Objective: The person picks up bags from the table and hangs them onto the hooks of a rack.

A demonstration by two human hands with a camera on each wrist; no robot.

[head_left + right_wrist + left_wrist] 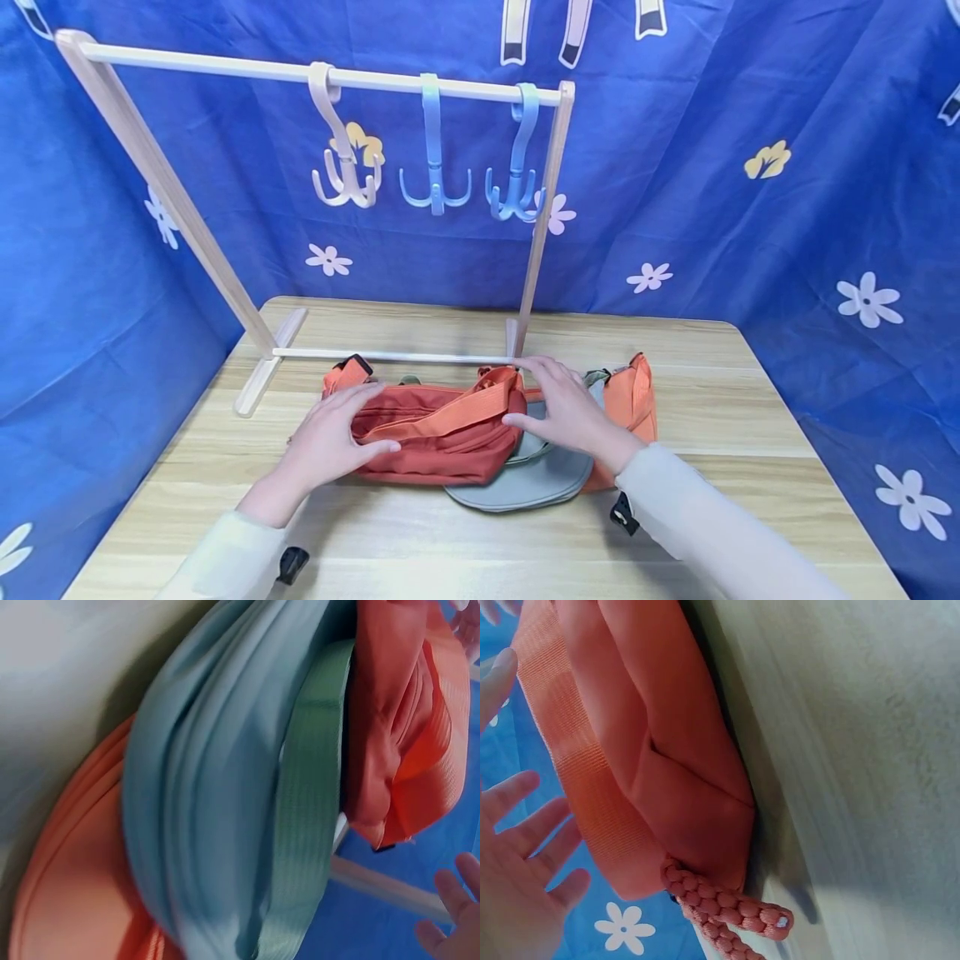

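A red waist bag with an orange webbing strap lies on top of a grey-green bag, and an orange bag shows beneath at the right. My left hand is at the red bag's left end, thumb and fingers spread. Over its right end reaches my right hand, thumb apart from the fingers. Neither hand's fingers are curled round the bag. In the left wrist view, a braided cord pull sticks out from the red bag's end. The right wrist view shows the bags overlapping, with a green strap.
Behind the bags stands a wooden rack. From its top bar hang a white hook, a blue hook and another blue hook. Blue patterned cloth surrounds the wooden table at the back and sides.
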